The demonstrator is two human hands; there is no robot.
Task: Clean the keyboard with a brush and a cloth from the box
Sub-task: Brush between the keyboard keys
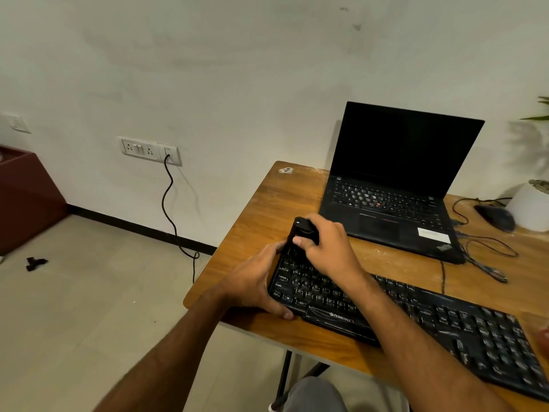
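A black Zebronics keyboard (430,319) lies slanted across the wooden desk (267,209), running from the middle to the lower right. My left hand (255,283) grips its left end, thumb on the front edge and fingers at the far corner. My right hand (326,248) holds a black brush (303,230) upright over the keyboard's top left keys, fingers curled round its body. The bristles are hidden behind my hand. No cloth or box shows.
An open black laptop (395,185) stands behind the keyboard. A black mouse (496,217) with loose cables and a white plant pot (528,206) sit at the right. A cable (170,209) hangs from the wall socket (150,150). A dark red bin (26,197) stands far left.
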